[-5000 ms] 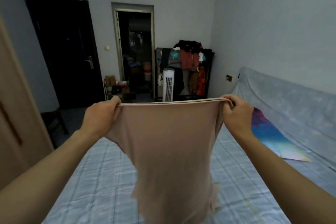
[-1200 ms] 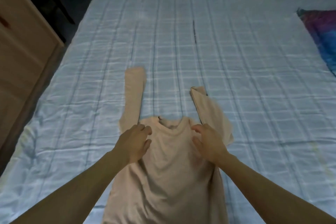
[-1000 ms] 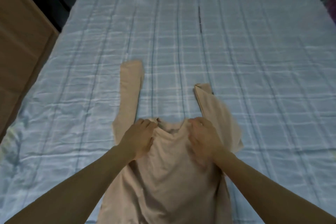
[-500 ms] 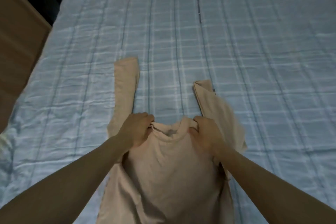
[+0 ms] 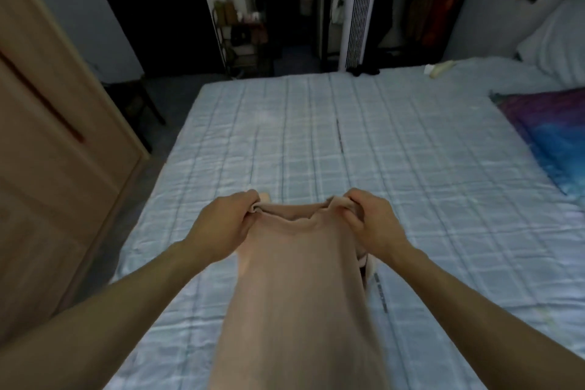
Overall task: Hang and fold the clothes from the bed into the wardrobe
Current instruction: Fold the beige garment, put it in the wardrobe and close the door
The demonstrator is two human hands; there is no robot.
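The beige shirt (image 5: 297, 288) is pinched at both shoulders by left hand (image 5: 221, 228) and right hand (image 5: 375, 225), collar far, length running near-to-far.

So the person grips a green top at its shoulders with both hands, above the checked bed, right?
Not green: the top is pale beige. The head view shows the left hand and right hand gripping it at its shoulders, above the checked bed.

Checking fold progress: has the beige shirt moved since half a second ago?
Yes. The left hand and right hand have lifted the beige shirt off the bedsheet, where its sleeves lay flat.
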